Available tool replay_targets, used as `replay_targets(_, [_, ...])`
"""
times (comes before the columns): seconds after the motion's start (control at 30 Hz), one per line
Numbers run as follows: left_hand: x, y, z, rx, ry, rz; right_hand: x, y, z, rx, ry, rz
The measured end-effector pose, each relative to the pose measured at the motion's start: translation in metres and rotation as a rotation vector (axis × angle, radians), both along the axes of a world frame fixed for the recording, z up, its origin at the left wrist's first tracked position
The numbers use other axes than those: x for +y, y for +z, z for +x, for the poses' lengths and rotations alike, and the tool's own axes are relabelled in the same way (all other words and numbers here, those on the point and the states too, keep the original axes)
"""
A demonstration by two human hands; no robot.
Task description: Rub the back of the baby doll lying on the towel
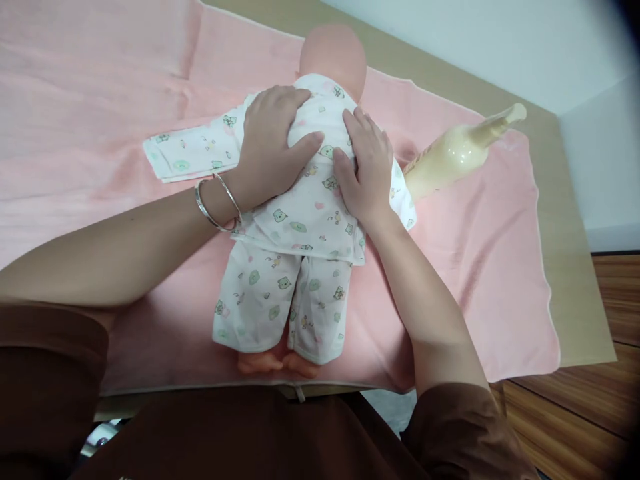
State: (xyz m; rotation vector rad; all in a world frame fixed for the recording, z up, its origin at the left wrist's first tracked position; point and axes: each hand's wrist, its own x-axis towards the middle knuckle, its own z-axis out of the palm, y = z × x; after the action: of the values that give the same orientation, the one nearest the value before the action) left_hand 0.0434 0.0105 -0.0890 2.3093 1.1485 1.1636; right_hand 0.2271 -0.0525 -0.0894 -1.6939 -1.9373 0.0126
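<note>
A baby doll in a white top and trousers printed with small green bears lies with its feet toward me. Its smooth bald head is at the far end, no face showing. My left hand rests flat on the left part of the doll's upper body, thumb spread, two silver bangles on the wrist. On the right part of the body lies my right hand, fingers stretched out and thumb apart. Neither hand grips anything. One sleeve extends to the left.
A pink blanket covers most of the wooden table under the doll. Close to the doll's right side, a cream pump bottle stands on the blanket. White wall borders the table's far side; wood flooring shows at lower right.
</note>
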Motion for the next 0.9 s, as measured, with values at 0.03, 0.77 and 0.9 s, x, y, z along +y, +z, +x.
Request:
replay_targets(0.03, [0.0, 0.0, 0.0, -0.004, -0.006, 0.003, 0.0, 0.0, 0.0, 0.004, 0.0, -0.007])
replay_targets(0.77, [0.005, -0.01, -0.004, -0.033, -0.035, 0.036, 0.006, -0.003, 0.0, -0.12, -0.044, -0.047])
replay_targets(0.9, [0.006, -0.012, -0.004, -0.024, -0.026, 0.034, 0.004, 0.0, -0.002, -0.135, -0.061, -0.087])
